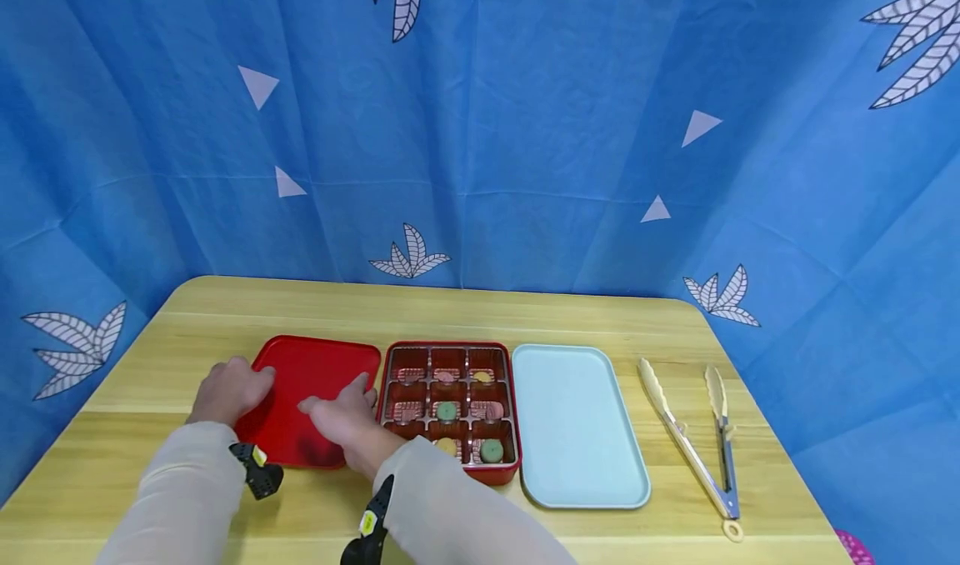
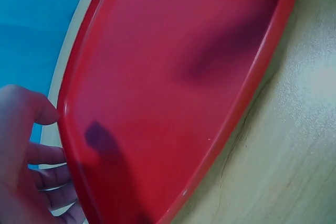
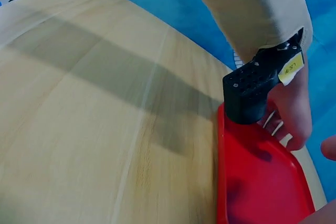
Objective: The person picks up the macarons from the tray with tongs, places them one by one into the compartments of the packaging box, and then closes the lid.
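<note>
A shallow red tray (image 1: pixel 322 373), which looks like a box lid, lies on the left part of the table. My left hand (image 1: pixel 231 388) is at its left side; in the left wrist view, the thumb and fingertips (image 2: pixel 50 114) touch the outer rim with the fingers loosely extended. Over the tray's right side is my right hand (image 1: pixel 345 419), its thumb above the tray and its fingers spread towards the right rim. Whether those fingers touch the rim is hidden. Just right of it stands a red divided box (image 1: pixel 491 475) holding pink, yellow and green macaron-like pieces.
A pale blue tray (image 1: pixel 581 423) lies right of the box. Farther right, spread tongs (image 1: pixel 693 457) rest on the wooden table (image 1: pixel 600 315). A blue curtain (image 1: pixel 525 132) hangs behind the table's far edge. My right forearm crosses in front of the box.
</note>
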`<move>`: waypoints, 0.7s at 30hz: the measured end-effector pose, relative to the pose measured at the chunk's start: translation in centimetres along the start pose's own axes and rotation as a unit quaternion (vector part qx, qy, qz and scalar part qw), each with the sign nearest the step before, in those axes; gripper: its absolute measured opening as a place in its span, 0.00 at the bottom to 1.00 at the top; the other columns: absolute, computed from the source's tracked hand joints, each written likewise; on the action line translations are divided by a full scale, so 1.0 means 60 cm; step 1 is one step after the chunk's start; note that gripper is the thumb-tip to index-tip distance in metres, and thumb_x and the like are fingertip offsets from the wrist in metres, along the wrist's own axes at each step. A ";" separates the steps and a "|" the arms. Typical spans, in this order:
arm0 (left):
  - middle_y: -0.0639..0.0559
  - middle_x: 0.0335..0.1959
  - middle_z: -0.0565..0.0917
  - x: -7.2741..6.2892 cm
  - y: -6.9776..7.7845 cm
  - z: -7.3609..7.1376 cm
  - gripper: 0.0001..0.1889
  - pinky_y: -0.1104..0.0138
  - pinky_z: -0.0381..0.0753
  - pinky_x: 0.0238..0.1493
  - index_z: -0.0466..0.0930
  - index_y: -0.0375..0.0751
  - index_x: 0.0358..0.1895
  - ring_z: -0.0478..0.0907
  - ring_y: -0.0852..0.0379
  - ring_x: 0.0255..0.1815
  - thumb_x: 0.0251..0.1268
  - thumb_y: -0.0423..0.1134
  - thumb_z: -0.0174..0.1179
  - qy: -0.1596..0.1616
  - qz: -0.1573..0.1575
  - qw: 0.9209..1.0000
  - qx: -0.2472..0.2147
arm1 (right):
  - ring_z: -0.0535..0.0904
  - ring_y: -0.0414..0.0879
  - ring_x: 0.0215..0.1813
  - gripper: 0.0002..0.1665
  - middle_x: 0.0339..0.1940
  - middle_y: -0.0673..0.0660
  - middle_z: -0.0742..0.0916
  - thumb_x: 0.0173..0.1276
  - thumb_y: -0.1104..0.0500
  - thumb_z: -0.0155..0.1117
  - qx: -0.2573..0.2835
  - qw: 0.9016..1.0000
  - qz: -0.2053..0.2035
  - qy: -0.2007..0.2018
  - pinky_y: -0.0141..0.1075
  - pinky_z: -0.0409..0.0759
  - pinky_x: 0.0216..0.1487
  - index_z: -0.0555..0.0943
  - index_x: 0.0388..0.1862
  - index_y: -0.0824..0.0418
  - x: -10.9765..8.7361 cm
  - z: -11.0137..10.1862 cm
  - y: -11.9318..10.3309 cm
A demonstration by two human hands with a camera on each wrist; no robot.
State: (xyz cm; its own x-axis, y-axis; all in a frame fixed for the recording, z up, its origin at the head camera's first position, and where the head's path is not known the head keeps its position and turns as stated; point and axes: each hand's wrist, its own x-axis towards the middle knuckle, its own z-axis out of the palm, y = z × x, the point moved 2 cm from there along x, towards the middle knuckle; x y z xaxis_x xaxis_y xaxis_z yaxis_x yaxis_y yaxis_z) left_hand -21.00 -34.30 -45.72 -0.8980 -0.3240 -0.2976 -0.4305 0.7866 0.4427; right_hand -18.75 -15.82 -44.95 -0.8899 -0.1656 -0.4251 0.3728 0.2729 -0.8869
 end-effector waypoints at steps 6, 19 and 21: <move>0.34 0.32 0.74 -0.008 -0.005 -0.001 0.22 0.63 0.72 0.27 0.71 0.24 0.40 0.71 0.43 0.34 0.64 0.47 0.48 0.006 -0.014 0.999 -0.049 | 0.55 0.63 0.70 0.56 0.73 0.64 0.57 0.55 0.53 0.67 0.025 1.000 0.005 0.009 0.59 0.58 0.68 0.46 0.76 0.62 0.001 -0.004 0.000; 0.23 0.51 0.70 -0.009 -0.039 -0.014 0.27 0.49 0.75 0.42 0.64 0.19 0.57 0.69 0.32 0.47 0.69 0.44 0.38 0.020 -0.029 0.997 -0.069 | 0.61 0.59 0.67 0.49 0.69 0.62 0.62 0.57 0.53 0.65 0.069 0.997 -0.008 0.025 0.57 0.62 0.66 0.55 0.74 0.63 -0.018 -0.009 -0.013; 0.22 0.51 0.70 -0.011 -0.042 -0.018 0.27 0.49 0.76 0.42 0.64 0.19 0.58 0.69 0.31 0.47 0.69 0.43 0.39 0.017 -0.027 0.997 -0.071 | 0.60 0.59 0.67 0.47 0.70 0.62 0.63 0.58 0.54 0.64 0.076 0.997 -0.012 0.022 0.58 0.62 0.66 0.55 0.74 0.64 -0.020 -0.009 -0.015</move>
State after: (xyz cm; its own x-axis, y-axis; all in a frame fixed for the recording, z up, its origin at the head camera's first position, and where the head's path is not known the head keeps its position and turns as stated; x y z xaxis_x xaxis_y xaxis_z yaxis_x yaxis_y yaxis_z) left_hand -19.41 -36.66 -45.74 -0.8748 -0.3826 -0.2971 -0.4844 0.6860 0.5429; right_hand -18.19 -15.33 -43.53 -0.9081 -0.1274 -0.3988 0.3846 0.1226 -0.9149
